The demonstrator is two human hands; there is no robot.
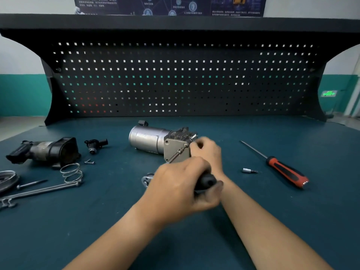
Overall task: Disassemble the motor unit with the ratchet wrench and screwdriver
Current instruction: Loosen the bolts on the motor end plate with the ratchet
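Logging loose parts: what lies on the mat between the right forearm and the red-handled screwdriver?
In the head view, one small socket bit lies on the mat between the right forearm and the screwdriver; the stretch is otherwise bare.

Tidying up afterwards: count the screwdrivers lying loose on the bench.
1. The red-and-black screwdriver lies free at right, apart from both hands. The left hand holds another dark-handled tool against the motor; its type is unclear.
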